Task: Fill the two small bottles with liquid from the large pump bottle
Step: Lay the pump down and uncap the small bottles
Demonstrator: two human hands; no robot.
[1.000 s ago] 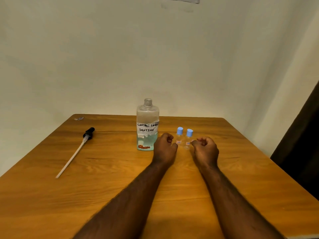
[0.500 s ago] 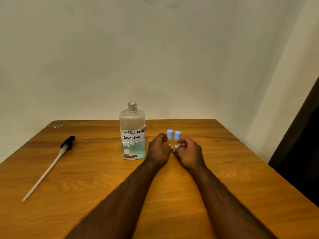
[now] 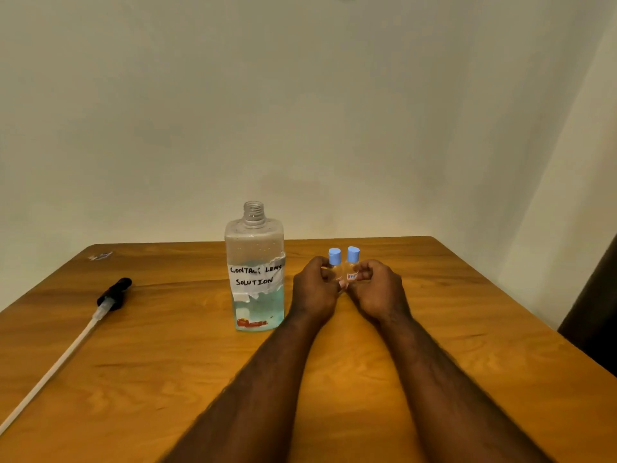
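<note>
Table [image 3: 467, 329] — wooden. Big bottle [image 3: 255, 272] upright mid-table, neck uncapped, blue liquid in lower part, handwritten label. Pump [image 3: 106, 304] lies flat, well to the left, tube toward near edge. Left hand [image 3: 315, 289] curled round one small bottle [image 3: 335, 262]; right hand [image 3: 375, 290] curled round the other [image 3: 352, 276] — both upright, blue caps on, side by side just right of big bottle.

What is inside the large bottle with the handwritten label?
Blue-green liquid fills the lower part of the large bottle, with droplets on the walls above. Its paper label covers the middle, so the exact level is hidden.
</note>
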